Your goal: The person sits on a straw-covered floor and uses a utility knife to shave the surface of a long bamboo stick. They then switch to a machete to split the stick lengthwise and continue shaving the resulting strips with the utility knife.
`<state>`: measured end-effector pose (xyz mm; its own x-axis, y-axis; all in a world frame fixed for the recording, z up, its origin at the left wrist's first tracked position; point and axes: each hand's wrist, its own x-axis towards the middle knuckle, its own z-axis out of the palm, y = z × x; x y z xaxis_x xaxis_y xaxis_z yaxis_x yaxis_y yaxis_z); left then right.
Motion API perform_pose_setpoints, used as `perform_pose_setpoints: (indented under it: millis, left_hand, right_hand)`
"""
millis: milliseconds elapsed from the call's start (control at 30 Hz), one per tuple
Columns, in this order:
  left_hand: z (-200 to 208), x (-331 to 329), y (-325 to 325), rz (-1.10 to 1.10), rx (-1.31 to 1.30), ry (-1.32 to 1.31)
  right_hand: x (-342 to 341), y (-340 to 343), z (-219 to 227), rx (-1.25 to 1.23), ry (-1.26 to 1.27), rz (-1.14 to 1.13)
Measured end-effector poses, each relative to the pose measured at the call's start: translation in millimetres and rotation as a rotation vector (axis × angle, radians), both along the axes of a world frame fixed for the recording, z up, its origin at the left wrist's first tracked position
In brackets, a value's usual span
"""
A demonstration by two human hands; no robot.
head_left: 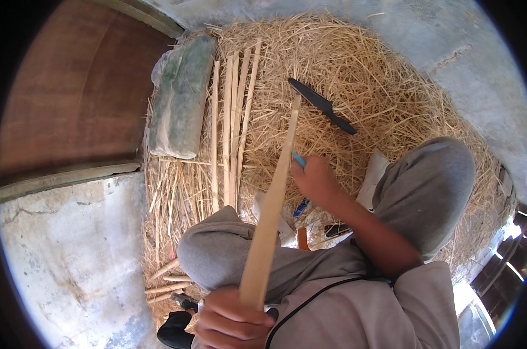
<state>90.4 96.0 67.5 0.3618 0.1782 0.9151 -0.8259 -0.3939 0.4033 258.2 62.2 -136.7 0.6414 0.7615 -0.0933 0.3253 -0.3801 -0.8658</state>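
Note:
My left hand is closed around the near end of a long, flat, pale strip of wood or bamboo. The strip slants up and away from my lap, its far end over the straw. Beside its far half, my right hand is closed on a slim turquoise object, whose tip points at the strip's edge. Most of that object is hidden in my fist, so its kind does not show. Past the strip's far end, a black knife lies on the straw.
Loose straw covers the floor around my folded legs. Several pale strips lie side by side at the left, next to a green block in plastic. A blue item lies between my legs. Walls stand on both sides.

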Motion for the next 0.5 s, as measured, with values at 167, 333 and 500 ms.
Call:
perform_pose_setpoints:
  millis: [167, 333, 500]
  left_hand:
    - [16, -8, 27, -0.194, 0.137, 0.195]
    - [9, -7, 18, -0.066, 0.032, 0.088]
    - [8, 0, 8, 0.033, -0.044, 0.118]
  right_hand:
    - [-9, -7, -1, 0.064, 0.087, 0.013]
    - [-17, -14, 24, 0.248, -0.049, 0.136]
    - [-2, -3, 17, -0.151, 0.064, 0.150]
